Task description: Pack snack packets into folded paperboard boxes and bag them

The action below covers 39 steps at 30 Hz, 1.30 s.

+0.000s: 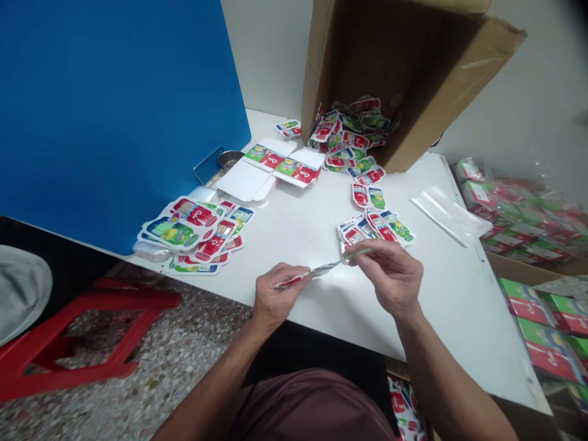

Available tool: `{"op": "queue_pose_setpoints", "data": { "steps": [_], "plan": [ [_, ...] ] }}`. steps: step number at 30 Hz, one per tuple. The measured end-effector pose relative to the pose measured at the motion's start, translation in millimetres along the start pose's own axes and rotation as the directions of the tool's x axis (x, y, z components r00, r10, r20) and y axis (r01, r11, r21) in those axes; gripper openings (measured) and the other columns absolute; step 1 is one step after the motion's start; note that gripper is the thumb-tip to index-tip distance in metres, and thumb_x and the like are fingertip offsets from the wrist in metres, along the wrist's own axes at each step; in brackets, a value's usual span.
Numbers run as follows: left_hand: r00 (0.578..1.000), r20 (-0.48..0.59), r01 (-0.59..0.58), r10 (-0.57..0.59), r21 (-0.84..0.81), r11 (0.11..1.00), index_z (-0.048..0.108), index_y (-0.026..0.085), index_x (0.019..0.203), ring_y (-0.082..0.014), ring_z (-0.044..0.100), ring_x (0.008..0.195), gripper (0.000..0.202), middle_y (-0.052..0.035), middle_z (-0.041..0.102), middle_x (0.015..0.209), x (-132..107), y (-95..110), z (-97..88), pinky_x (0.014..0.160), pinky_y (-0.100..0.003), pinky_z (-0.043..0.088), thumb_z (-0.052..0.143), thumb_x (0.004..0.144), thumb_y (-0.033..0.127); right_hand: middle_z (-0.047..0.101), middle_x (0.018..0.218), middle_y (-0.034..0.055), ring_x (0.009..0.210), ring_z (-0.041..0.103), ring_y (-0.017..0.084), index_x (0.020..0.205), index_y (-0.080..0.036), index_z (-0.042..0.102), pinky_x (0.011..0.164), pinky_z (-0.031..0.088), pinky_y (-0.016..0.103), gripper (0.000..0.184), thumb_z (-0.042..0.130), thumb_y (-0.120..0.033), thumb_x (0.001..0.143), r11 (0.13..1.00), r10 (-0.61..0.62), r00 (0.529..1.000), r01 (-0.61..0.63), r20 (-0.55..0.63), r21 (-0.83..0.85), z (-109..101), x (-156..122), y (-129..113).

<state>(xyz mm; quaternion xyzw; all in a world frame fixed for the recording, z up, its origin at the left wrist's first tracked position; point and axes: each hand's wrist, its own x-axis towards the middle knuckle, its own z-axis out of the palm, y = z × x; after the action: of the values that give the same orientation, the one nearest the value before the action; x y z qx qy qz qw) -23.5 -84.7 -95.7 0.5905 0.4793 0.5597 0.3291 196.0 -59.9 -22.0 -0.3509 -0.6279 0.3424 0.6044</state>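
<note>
My left hand pinches the left end of a thin printed card, turned nearly edge-on above the table's front part. My right hand holds its right end between thumb and fingers. Red, white and green show along it, but its printed face is mostly hidden. Just behind my right hand lies a small pile of red and green can-shaped printed cards. Left of my left hand is a stack of larger printed cards with can pictures.
A cardboard box on its side spills more cards onto the white table. Flat printed cartons and a metal dish lie near a blue panel. A clear plastic bag is rightward; a red stool stands left.
</note>
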Motion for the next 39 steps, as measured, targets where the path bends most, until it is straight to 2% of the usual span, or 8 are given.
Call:
{"op": "queue_pose_setpoints", "data": {
  "steps": [11,16,20,39],
  "plan": [
    [1.000,-0.004,0.023,-0.023,-0.002,1.000,0.083,0.022,0.093,-0.0171,0.075,0.081,0.008,-0.0045,0.080,0.090,-4.1,-1.0,-3.6,0.077,-0.027,0.058,0.083,0.085,0.022,0.079,0.094,0.0042,0.082,0.075,0.021,0.109,-0.025,0.077,0.071,0.063,0.039,0.020,0.074,-0.018,0.091,1.000,0.031,0.999,-0.031,0.029,0.001,5.8,-1.1,3.3],
    [0.999,-0.007,0.032,-0.032,-0.003,0.999,0.083,0.022,0.092,-0.0165,0.074,0.081,0.008,-0.0041,0.080,0.089,-4.5,-2.2,-2.0,0.076,-0.026,0.058,0.083,0.084,0.021,0.078,0.090,0.0030,0.072,0.073,0.018,0.110,-0.023,0.077,0.065,0.065,0.034,0.021,0.075,-0.018,0.090,0.993,0.117,0.993,-0.116,-0.024,0.026,8.3,2.0,6.2],
    [0.999,-0.013,0.035,-0.036,-0.013,0.999,0.084,0.022,0.092,-0.0171,0.074,0.079,0.009,-0.0044,0.080,0.087,-3.7,-3.6,-1.0,0.074,-0.028,0.058,0.085,0.083,0.021,0.078,0.088,0.0024,0.073,0.073,0.017,0.110,-0.023,0.076,0.064,0.065,0.032,0.021,0.076,-0.018,0.089,0.985,0.166,0.984,-0.162,-0.070,0.064,7.9,3.9,7.5],
    [0.997,-0.030,0.071,-0.071,0.010,0.997,0.084,0.020,0.091,-0.0175,0.074,0.078,0.010,-0.0052,0.080,0.085,-5.0,-2.8,-0.2,0.073,-0.027,0.059,0.085,0.082,0.024,0.079,0.089,0.0033,0.073,0.073,0.018,0.109,-0.023,0.076,0.064,0.065,0.034,0.022,0.074,-0.012,0.090,0.995,0.079,0.995,-0.076,-0.058,0.061,7.9,-1.8,0.9]
  ]
}}
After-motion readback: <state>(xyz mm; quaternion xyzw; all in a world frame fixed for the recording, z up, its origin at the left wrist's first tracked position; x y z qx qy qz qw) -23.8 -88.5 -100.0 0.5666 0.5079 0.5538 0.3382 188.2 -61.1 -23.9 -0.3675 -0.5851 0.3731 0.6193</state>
